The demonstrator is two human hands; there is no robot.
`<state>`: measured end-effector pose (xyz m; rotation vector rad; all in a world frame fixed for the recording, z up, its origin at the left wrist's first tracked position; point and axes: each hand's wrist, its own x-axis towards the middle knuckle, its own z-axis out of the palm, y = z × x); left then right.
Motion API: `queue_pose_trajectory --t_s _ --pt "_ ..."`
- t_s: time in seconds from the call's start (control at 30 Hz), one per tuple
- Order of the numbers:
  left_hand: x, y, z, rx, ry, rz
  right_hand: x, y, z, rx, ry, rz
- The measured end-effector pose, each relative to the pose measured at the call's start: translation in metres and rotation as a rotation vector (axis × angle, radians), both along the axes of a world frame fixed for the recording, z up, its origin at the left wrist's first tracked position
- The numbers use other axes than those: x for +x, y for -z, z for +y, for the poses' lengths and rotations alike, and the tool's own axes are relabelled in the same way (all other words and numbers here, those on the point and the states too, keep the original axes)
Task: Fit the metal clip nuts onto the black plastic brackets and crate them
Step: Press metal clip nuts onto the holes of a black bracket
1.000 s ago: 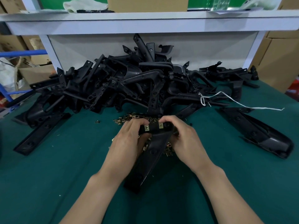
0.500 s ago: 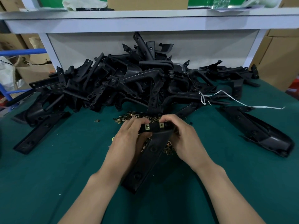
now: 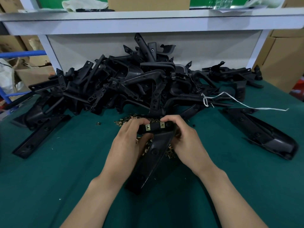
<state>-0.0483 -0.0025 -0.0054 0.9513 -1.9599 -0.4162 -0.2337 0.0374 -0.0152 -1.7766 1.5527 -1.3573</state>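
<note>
Now left hand [image 3: 126, 145], right hand [image 3: 189, 142] grip bracket [image 3: 153, 153] carrying two clip nuts [image 3: 148, 127].

White string [image 3: 205, 100] — cardboard boxes [image 3: 279, 63]

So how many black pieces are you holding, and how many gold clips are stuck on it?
Bracket held: 1
Clips on it: 2
Total: 3
</note>
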Motion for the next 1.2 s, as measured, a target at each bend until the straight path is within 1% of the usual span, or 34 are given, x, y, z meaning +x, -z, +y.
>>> queue_pose_trajectory --t_s 0.07,0.17,0.43,0.8,0.97,1.1,1.2 --pt "0.001 -0.0001 -0.0016 -0.029 0.002 -0.019 0.0003 -0.0001 -0.0003 -0.002 0.002 -0.002" --pt "0.0019 -0.0006 -0.0035 -0.022 -0.002 -0.044 0.0002 -0.0004 -0.0014 0.005 -0.003 -0.031" --pt "0.0062 -0.0039 -0.0031 0.122 0.051 -0.076 -0.0024 0.0013 -0.0043 0.05 -0.019 -0.109" --pt "0.0067 -0.0017 -0.0038 0.191 0.033 -0.126 -0.0001 -0.0025 -0.0031 0.07 -0.01 -0.103" --pt "0.0057 0.0004 -0.0035 0.224 0.018 -0.135 0.0027 -0.0028 -0.0028 0.081 -0.006 -0.135" --pt "0.006 -0.0001 -0.001 0.214 0.014 -0.1 0.0028 -0.0013 -0.0041 0.083 -0.011 -0.159" --pt "0.0043 -0.0008 0.0027 0.193 0.025 -0.039 0.0041 -0.0021 -0.0043 0.073 -0.039 -0.235"
